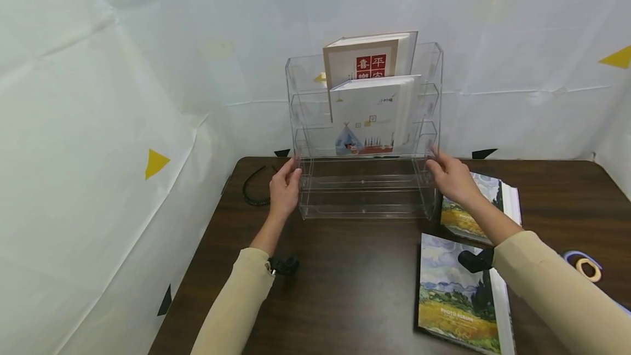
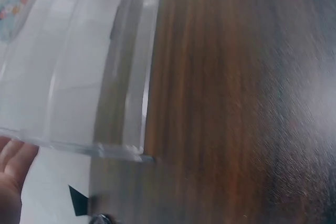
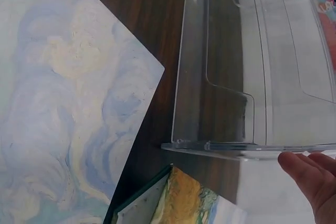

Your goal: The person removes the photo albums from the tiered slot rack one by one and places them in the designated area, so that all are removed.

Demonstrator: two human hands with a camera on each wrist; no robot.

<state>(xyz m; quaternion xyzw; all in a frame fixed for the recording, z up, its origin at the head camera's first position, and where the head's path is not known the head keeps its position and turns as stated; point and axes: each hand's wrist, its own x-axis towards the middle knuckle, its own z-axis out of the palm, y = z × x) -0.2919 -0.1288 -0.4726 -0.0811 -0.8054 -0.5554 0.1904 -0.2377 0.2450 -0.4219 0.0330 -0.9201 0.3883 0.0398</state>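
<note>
A clear acrylic rack (image 1: 362, 182) of stepped tiers stands near the back of the table. My left hand (image 1: 285, 188) touches its left side from outside, fingers fairly straight and thumb near the front edge. On the opposite side, my right hand (image 1: 453, 179) presses the outer panel with thumb and fingertips. The left wrist view shows fingers (image 2: 18, 166) outside the clear panel, while the right wrist view has fingertips (image 3: 294, 162) against its outer face. A white book (image 1: 370, 116) with a tent picture stands in the rack before a beige book (image 1: 362, 60) with red characters.
Two painted-cover photo albums (image 1: 455, 300) lie on the dark wood table (image 1: 340, 284), right of the rack. Tape rolls (image 1: 588, 270) sit at the far right. A black coiled cord (image 1: 253, 200) lies left of the rack, and white sheeting (image 1: 246, 26) hangs behind.
</note>
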